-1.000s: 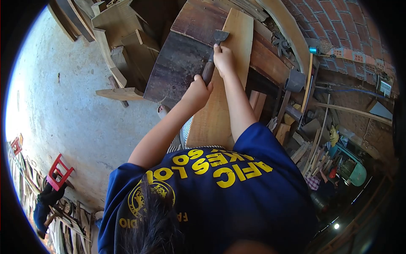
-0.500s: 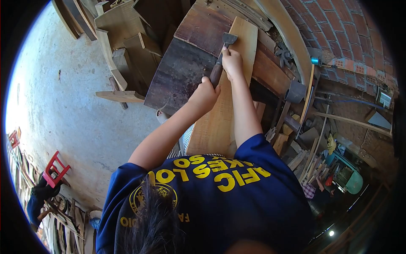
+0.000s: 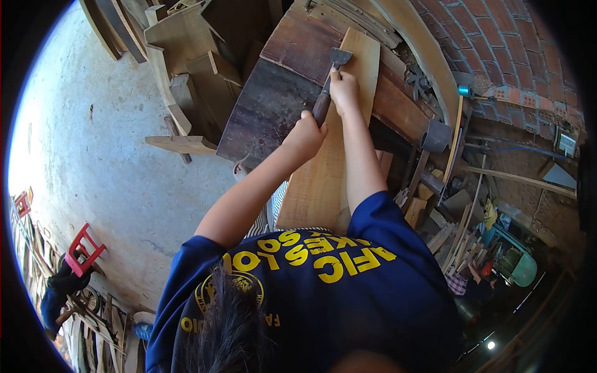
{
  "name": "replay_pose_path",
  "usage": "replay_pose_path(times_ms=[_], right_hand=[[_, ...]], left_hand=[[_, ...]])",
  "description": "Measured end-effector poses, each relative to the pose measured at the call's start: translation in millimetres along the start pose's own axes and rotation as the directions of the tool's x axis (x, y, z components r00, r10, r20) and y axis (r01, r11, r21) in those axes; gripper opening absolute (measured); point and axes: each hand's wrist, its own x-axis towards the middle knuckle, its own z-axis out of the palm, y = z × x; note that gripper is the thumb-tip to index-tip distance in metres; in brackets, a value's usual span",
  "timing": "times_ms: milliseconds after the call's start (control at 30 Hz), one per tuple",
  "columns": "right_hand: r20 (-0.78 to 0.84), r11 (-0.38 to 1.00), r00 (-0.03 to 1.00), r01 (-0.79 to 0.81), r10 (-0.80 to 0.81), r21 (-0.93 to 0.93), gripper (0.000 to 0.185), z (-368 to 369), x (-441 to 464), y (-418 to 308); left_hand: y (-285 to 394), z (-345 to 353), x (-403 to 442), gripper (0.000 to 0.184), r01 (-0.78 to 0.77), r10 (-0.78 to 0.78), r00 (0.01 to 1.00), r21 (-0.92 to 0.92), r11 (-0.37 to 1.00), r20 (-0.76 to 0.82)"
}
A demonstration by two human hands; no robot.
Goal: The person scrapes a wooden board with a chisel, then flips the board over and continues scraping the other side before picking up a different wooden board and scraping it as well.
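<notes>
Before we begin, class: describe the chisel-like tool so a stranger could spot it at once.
Find the pale plank beyond the navy shirt. Near its far end, the left hand and right hand grip the chisel-like tool, blade pointing away from the shirt. Its flared metal blade sets it apart from the boards around it.

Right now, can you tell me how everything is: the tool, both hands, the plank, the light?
Tool: held in both hands, blade uncovered.
Left hand: closed around the handle.
Right hand: gripping near the blade.
Plank: lying over darker wood.
Light: on.
</notes>
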Motion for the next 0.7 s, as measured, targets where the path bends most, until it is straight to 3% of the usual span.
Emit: replay_pose_path(times_ms=[67,267,467,600,700], right_hand=[[0.062,0.996,0.997,-0.039,0.034,0.081,0.041,-2,8,1],[-0.022,0.994,1.000,0.017,-0.019,-0.110,0.041,5,-12,2],[-0.053,0.999,0.997,0.047,-0.048,-0.016,0.044,1,20,-3],[-0.060,0.997,0.997,0.040,-0.044,-0.068,0.043,0,38,-7],[-0.016,0.995,1.000,-0.001,-0.001,-0.103,0.040,-1,13,-3]], left_hand=[[0,0,4,0.047,0.010,-0.010,1.000,0.005,1.000,0.012],[-9,2,-14,0.048,0.040,-0.040,0.999,-0.001,0.999,0.020],[7,-10,14,0.044,0.014,-0.014,1.000,0.012,1.000,0.008],[11,-8,33,0.048,-0.049,0.049,0.998,0.003,0.999,-0.045],[2,0,7,0.048,0.001,-0.001,1.000,0.001,1.000,-0.028]])
